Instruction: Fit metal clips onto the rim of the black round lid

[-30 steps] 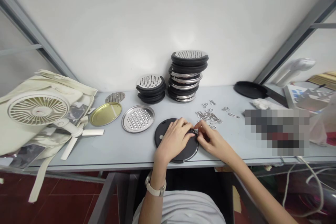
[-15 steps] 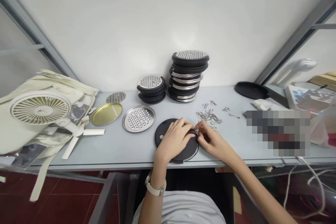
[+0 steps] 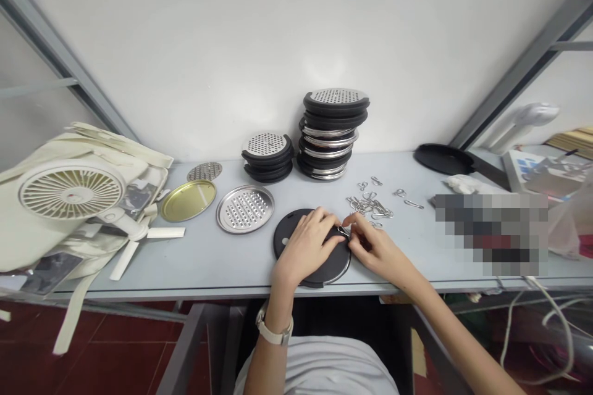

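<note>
A black round disc (image 3: 324, 268) with a metal rim showing along its lower right lies near the table's front edge. My left hand (image 3: 312, 237) lies over it, fingers bent across its top and thumb pointing at its right edge. There, my right hand (image 3: 368, 244) pinches a small wire clip (image 3: 343, 231) against the disc between thumb and forefinger. Part of the clip is hidden by the fingers. Just behind my right hand lies a loose pile of wire clips (image 3: 370, 203). To the left of the disc rests a silver round grater plate (image 3: 245, 210).
Behind stand a tall stack (image 3: 331, 136) of black and metal discs and a shorter stack (image 3: 267, 157). A gold lid (image 3: 189, 200) and a white fan (image 3: 71, 190) on a cream bag (image 3: 32, 222) are at left. A black pan (image 3: 445, 159) lies at right.
The wire clip at the disc's right edge shows a little more between my hands. Both hands have barely moved.
</note>
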{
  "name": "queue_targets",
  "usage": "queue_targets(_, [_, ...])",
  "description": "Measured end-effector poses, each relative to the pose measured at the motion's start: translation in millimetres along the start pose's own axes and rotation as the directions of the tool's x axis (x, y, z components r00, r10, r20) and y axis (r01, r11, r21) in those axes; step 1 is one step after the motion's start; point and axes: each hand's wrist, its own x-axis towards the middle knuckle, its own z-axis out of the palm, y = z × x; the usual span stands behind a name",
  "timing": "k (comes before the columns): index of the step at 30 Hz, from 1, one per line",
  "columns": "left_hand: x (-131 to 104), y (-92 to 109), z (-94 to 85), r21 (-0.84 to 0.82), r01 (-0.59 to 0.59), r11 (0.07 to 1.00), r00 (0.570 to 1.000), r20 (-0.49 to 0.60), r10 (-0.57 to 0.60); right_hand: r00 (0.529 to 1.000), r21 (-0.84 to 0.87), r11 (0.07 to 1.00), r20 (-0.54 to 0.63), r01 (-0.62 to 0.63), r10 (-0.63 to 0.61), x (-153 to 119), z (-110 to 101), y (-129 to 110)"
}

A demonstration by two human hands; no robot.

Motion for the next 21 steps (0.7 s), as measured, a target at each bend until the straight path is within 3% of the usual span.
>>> queue_targets(21, [-0.4,0.8,-0.7,0.019,-0.018,1.000,1.000,0.003,0.018,1.000,0.010,1.000,0.005,0.001,-0.001,0.8,-0.7,-3.6])
